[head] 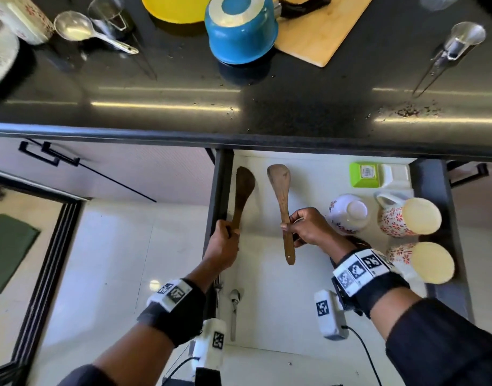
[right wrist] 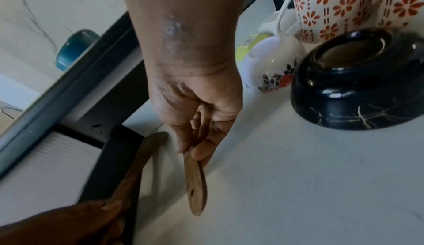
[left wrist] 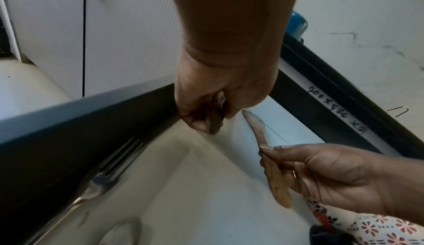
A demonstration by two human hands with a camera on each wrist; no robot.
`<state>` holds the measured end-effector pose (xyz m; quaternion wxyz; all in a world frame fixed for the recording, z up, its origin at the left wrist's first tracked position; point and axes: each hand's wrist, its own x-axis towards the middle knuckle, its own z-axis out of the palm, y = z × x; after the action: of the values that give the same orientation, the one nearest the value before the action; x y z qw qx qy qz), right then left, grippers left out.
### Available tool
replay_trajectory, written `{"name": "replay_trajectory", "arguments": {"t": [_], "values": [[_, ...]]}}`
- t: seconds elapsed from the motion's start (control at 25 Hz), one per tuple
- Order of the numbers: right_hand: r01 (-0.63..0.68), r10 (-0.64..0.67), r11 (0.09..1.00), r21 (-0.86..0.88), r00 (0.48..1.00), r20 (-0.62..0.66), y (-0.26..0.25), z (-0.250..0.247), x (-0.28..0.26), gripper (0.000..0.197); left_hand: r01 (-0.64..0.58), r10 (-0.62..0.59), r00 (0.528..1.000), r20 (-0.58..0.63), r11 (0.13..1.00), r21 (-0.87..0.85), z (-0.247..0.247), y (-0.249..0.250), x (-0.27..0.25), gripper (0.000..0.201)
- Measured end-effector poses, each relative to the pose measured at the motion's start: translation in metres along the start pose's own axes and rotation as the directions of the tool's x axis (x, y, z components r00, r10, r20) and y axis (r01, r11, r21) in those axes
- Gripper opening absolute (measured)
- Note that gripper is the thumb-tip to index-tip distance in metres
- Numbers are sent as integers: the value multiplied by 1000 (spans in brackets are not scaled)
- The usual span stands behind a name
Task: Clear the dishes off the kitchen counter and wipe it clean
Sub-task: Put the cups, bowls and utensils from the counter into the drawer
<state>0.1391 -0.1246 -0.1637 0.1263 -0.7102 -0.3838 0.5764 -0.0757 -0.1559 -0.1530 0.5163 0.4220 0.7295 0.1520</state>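
Note:
An open white drawer [head: 267, 274] sits below the black counter [head: 183, 87]. My left hand [head: 225, 235] grips the handle of a dark wooden spatula [head: 243, 190] at the drawer's left wall. My right hand [head: 306, 227] pinches the handle of a lighter wooden spatula [head: 281, 190], seen too in the left wrist view [left wrist: 273, 172] and the right wrist view [right wrist: 195, 185]. Both blades point toward the counter. On the counter stand a blue pot [head: 240, 29], a yellow plate [head: 175, 6], a ladle [head: 75, 26] and a cutting board [head: 320, 26].
In the drawer lie floral mugs [head: 409, 217], a floral cup [head: 348, 213], a black bowl [right wrist: 358, 85], a green box [head: 364, 174], a spoon [head: 234, 310] and a fork [left wrist: 107, 178]. Crumbs [head: 406, 111] dot the counter. Glasses [head: 462, 40] with tongs stand at its right.

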Motion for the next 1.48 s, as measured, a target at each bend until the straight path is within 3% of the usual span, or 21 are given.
{"name": "replay_trajectory", "arguments": {"t": [0.16,0.24,0.32,0.4,0.64,0.88,1.08,1.32,1.48], "values": [[-21,19,999,-32,998,-62,9,24,13,21,19,-28,997,74,993,120,12,-4,15,18],[17,-56,963,-268,989,-137,15,31,17,30,-12,-12,996,85,961,277,14,-10,25,31],[24,-136,857,-515,974,-181,15,36,18,34,-50,11,996,90,896,440,17,-14,32,42],[21,-149,818,-575,973,-177,13,39,19,37,-85,46,995,86,838,538,20,-14,35,43],[11,-114,814,-581,983,-141,16,44,30,40,-102,78,995,66,759,643,27,-6,41,46],[68,-177,857,-511,970,-167,8,45,35,35,-113,98,993,63,689,716,25,0,46,49],[122,-227,883,-453,957,-183,8,45,33,44,-134,107,991,83,664,736,24,0,45,51],[118,-222,906,-406,950,-221,5,44,31,41,-176,141,984,112,620,765,22,-2,44,56],[97,-197,916,-389,953,-228,3,45,23,44,-168,143,985,97,649,742,19,-1,39,63]]}}
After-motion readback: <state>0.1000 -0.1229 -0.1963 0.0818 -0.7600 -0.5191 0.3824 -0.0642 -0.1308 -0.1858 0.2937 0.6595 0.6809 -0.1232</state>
